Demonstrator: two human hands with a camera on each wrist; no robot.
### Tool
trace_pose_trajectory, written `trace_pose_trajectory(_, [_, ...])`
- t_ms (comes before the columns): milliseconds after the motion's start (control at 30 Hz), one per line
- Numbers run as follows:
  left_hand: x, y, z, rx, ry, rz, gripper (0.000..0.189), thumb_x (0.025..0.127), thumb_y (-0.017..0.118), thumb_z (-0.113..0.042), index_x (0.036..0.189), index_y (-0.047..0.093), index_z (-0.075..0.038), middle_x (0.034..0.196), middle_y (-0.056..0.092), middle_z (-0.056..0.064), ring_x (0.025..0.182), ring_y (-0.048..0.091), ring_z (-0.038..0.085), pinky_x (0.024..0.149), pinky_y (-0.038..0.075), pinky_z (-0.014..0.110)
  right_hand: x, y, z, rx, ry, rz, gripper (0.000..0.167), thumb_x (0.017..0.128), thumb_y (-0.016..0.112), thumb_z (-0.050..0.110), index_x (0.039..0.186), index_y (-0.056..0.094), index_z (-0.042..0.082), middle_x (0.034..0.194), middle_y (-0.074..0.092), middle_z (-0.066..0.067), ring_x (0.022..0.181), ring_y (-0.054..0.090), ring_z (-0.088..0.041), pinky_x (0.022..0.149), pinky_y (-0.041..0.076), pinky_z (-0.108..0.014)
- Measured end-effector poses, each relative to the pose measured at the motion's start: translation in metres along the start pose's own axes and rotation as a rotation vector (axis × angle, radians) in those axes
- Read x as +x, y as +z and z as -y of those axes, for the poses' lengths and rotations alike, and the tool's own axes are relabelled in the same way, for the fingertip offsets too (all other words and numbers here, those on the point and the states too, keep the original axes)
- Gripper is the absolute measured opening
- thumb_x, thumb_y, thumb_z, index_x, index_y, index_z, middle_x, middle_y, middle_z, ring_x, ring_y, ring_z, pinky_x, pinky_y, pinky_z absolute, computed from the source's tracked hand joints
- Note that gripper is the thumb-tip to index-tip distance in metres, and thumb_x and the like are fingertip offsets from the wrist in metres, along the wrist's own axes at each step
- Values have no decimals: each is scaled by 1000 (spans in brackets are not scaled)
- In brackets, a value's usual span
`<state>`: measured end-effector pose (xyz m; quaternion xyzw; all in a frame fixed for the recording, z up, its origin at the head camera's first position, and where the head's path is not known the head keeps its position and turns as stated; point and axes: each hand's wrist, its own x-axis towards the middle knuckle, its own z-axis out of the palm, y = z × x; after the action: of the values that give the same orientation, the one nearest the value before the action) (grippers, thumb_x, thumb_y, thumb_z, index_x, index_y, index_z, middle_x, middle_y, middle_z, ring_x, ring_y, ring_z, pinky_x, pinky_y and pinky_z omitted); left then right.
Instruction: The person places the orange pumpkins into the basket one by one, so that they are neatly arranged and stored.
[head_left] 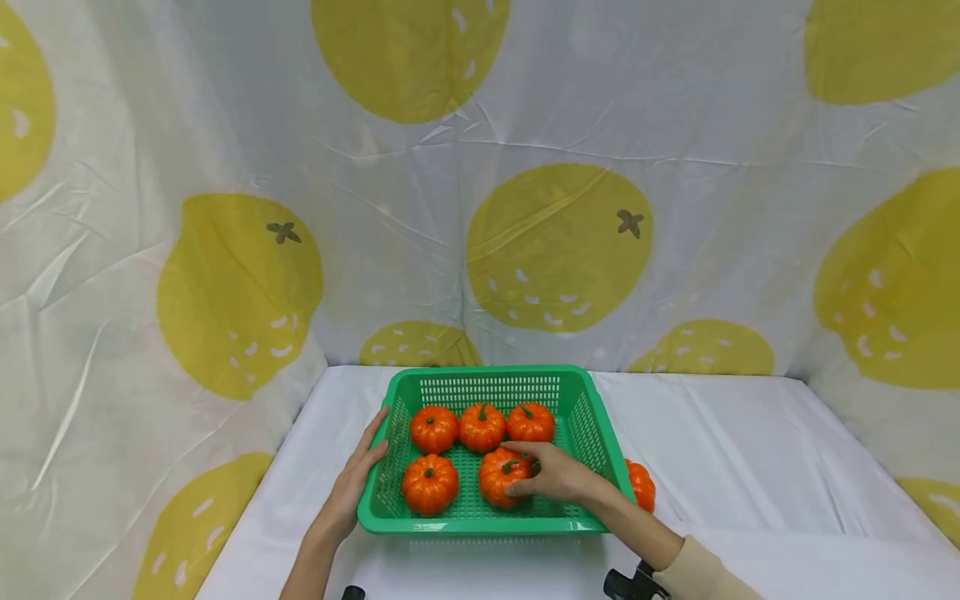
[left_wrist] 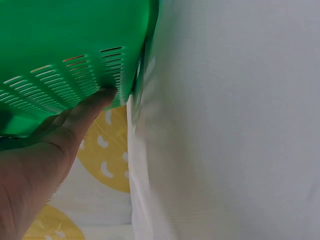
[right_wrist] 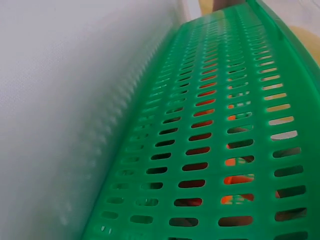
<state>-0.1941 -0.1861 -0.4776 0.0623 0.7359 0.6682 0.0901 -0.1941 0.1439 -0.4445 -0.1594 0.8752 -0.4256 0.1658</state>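
A green plastic basket (head_left: 480, 527) with slotted sides stands on the white-covered table. Inside it, my right hand (head_left: 557, 473) holds an orange mini pumpkin (head_left: 495, 482) at the front, thumb and fingers on either side of it. Several other pumpkins lie in the basket: one at front left (head_left: 430, 485) and a row along the back (head_left: 482, 427). My left hand (head_left: 351, 483) touches the basket's left side with extended fingers; in the left wrist view a fingertip meets the slotted wall (left_wrist: 60, 35). The right wrist view has only the basket's outer wall (right_wrist: 272, 165); my right hand is hidden there.
Another orange pumpkin (head_left: 642, 486) lies on the table just outside the basket's right side, partly hidden by it. White cloth (head_left: 735, 467) covers the table. A lemon-print curtain (head_left: 405, 250) hangs behind and at both sides.
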Motion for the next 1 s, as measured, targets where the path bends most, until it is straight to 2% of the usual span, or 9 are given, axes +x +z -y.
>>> trace_pose_trajectory(100, [0, 0, 1, -2, -3, 5, 56, 112, 35, -40, 165, 17, -40, 177, 2, 4, 162, -2, 39, 124, 2, 70, 3, 1, 0, -12, -10, 11, 67, 84, 87, 21, 144, 61, 8, 133, 66, -18, 105, 58, -28, 85, 51, -44])
trace_pose_trajectory(200, [0, 0, 2, -1, 1, 6, 56, 112, 35, -40, 165, 17, -40, 177, 3, 4, 162, -1, 39, 124, 3, 71, 6, 3, 0, -29, -39, 21, 67, 86, 86, 24, 146, 59, 8, 134, 66, -18, 103, 57, -26, 83, 50, -41])
trace_pose_trajectory(333, [0, 0, 1, -1, 6, 5, 56, 112, 35, -39, 165, 18, -40, 177, 3, 3, 162, -1, 39, 124, 3, 71, 9, 7, -1, -53, -89, 16, 68, 87, 84, 25, 147, 57, 5, 139, 64, -21, 115, 62, -31, 95, 53, -50])
trace_pose_trajectory(433, [0, -1, 1, -2, 7, 5, 56, 112, 35, -39, 165, 18, -40, 177, 2, 3, 162, -1, 39, 124, 3, 70, 10, 9, -1, -62, -111, 11, 69, 88, 83, 26, 148, 56, 3, 143, 61, -24, 128, 59, -39, 104, 50, -58])
trace_pose_trajectory(667, [1, -1, 0, 3, 5, 5, 56, 112, 34, -39, 165, 17, -40, 177, 2, 3, 162, -1, 40, 124, 4, 71, 10, 8, -1, -64, -118, 21, 73, 89, 82, 29, 151, 52, 4, 148, 57, -25, 133, 56, -42, 106, 49, -60])
trace_pose_trajectory(800, [1, -2, 0, 6, 5, 3, 56, 112, 34, -39, 165, 17, -41, 177, 2, 3, 162, -1, 39, 124, 4, 71, 10, 5, -1, -39, -102, 14, 76, 91, 81, 33, 153, 49, 4, 134, 66, -22, 122, 62, -36, 96, 54, -52])
trace_pose_trajectory(900, [1, -2, 0, 10, 3, -2, 56, 112, 34, -39, 165, 18, -40, 177, 2, 4, 162, -1, 40, 124, 3, 71, 4, -1, 1, 8, -60, -9, 78, 92, 78, 39, 155, 46, 5, 130, 67, -17, 119, 63, -34, 93, 55, -49])
trace_pose_trajectory(1000, [1, -2, 1, 14, 0, -5, 56, 112, 35, -39, 165, 18, -40, 177, 3, 4, 162, -1, 40, 124, 3, 72, -10, -13, 2, 45, -44, -68, 78, 95, 74, 44, 157, 44, 7, 137, 65, -18, 125, 62, -35, 98, 54, -52])
